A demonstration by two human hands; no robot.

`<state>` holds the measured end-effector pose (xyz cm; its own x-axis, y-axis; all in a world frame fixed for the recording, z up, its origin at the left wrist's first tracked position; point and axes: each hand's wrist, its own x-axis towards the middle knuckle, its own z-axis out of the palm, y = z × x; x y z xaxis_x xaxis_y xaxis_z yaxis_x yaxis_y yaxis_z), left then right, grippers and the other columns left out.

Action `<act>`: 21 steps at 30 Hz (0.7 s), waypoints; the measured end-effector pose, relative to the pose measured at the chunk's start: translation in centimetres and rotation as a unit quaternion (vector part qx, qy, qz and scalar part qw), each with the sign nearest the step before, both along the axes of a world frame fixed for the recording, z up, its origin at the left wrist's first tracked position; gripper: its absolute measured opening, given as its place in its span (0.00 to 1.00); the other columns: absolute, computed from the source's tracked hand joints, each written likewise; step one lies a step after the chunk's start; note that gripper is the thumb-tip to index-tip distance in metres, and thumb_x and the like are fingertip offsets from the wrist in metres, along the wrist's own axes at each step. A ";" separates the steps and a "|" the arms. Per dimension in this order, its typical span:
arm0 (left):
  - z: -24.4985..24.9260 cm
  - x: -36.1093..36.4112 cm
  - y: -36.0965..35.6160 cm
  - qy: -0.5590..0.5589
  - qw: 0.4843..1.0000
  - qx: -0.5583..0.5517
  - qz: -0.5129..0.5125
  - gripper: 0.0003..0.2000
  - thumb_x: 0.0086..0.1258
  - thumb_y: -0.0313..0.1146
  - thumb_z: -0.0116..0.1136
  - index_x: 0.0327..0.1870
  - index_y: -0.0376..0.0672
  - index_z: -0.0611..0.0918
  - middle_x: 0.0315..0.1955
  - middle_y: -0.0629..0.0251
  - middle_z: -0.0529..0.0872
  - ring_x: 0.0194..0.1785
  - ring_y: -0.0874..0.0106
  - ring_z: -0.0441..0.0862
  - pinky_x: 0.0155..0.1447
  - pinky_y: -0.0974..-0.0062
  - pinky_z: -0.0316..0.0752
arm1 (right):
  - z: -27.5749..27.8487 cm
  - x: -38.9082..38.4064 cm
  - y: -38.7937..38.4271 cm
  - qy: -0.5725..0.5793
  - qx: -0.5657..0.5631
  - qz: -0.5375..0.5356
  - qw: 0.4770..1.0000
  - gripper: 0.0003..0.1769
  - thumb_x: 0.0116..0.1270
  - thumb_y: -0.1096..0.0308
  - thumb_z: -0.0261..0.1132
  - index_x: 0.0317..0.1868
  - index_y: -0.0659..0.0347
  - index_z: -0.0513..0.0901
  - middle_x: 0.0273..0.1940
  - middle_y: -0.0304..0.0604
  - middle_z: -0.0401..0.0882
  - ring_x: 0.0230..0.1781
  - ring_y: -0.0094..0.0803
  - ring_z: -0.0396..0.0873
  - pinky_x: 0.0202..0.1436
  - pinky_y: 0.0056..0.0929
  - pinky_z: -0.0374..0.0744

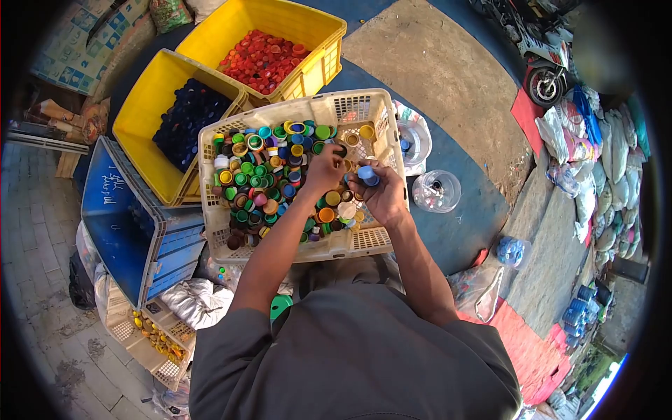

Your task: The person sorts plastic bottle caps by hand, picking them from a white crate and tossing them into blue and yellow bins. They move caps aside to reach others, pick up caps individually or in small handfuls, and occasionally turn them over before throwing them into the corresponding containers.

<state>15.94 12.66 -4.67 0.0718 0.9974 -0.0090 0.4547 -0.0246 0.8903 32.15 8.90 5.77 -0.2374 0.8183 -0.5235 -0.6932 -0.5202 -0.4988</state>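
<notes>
Though white scrawl on blue crate (119,189) unreadable, cap print too small. Right hand (381,192) pinches blue cap (367,173) above beige crate (357,241); round, facing unclear. Left hand (325,168), fingers curled, touches mixed caps (259,182) beside it; hold uncertain.

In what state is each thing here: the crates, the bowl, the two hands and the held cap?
beige crate: open, partly filled with mixed caps.
rear yellow crate: open, red caps inside.
left yellow crate: open, dark blue caps inside.
clear bowl: upright, nearly empty.
right hand: closed on the blue cap.
blue cap: held above the beige crate.
left hand: fingers bent among the caps, hold unclear.
</notes>
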 end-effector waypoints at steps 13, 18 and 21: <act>2.1 1.1 -1.9 0.156 0.972 0.086 -0.156 0.10 0.58 0.33 0.66 0.37 0.39 0.82 0.36 0.57 0.85 0.41 0.57 0.85 0.41 0.61 0.79 | 1.6 -0.8 1.4 -0.026 0.011 -0.057 0.998 0.10 0.73 0.64 0.56 0.40 0.63 0.73 0.34 0.43 0.75 0.30 0.33 0.78 0.28 0.29 0.76; 0.7 2.8 -2.5 0.251 0.952 0.021 -0.174 0.10 0.60 0.35 0.63 0.38 0.38 0.81 0.41 0.59 0.83 0.44 0.57 0.84 0.43 0.58 0.80 | 1.9 0.5 1.3 -0.097 0.056 -0.026 0.993 0.08 0.73 0.66 0.57 0.42 0.63 0.74 0.35 0.42 0.76 0.30 0.31 0.78 0.31 0.28 0.79; 0.4 3.0 -2.2 0.256 0.949 0.013 -0.185 0.10 0.60 0.33 0.62 0.40 0.39 0.82 0.43 0.58 0.82 0.43 0.56 0.84 0.44 0.57 0.80 | 2.0 0.5 0.8 -0.101 0.046 -0.024 0.993 0.07 0.72 0.67 0.57 0.42 0.63 0.74 0.36 0.42 0.76 0.30 0.30 0.78 0.32 0.27 0.79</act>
<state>18.90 10.41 -4.29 0.4104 0.9048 -0.1133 0.7830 -0.2860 0.5523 32.67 9.73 7.78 -0.0935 0.8732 -0.4784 -0.5968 -0.4338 -0.6751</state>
